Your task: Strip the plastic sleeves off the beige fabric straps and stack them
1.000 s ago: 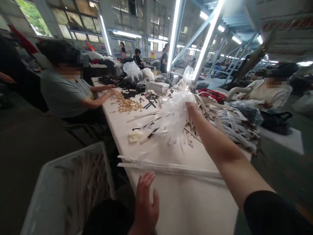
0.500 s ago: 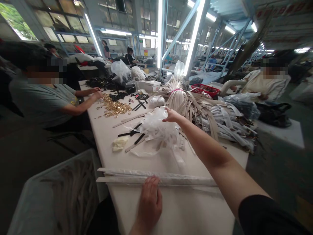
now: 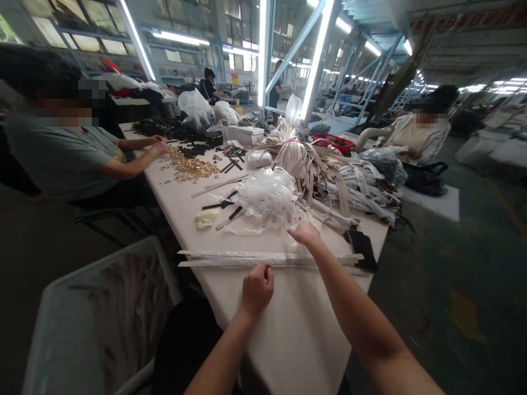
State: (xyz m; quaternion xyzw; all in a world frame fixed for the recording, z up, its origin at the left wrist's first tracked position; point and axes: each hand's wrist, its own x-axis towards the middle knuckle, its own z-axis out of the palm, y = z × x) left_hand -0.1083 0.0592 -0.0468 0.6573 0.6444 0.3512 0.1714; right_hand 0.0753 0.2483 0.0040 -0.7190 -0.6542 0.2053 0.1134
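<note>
Pale straps (image 3: 230,259), partly covered in clear plastic, lie side by side across the near part of the table. My left hand (image 3: 258,286) is at their near edge, fingers curled closed; whatever is in its grip is hidden. Beyond the straps, my right hand (image 3: 305,235) is pinched shut at the near side of a heap of clear plastic strips (image 3: 265,192). A thin strip of that plastic seems to run from the heap to its fingertips. Short black straps (image 3: 235,213) and a crumpled yellowish piece (image 3: 206,219) lie left of the heap.
A large bundle of beige straps (image 3: 290,151) and plastic-wrapped straps (image 3: 362,186) lie behind right. Gold buckles (image 3: 193,164) are piled near a co-worker (image 3: 61,148) at left. A plastic bin (image 3: 53,291) of straps stands at lower left. Another person (image 3: 420,131) sits at right.
My right hand has come back from the top of the plastic heap toward me, its fingers now closed. My left hand's fingers, laid over the straps before, are now curled at their near edge.
</note>
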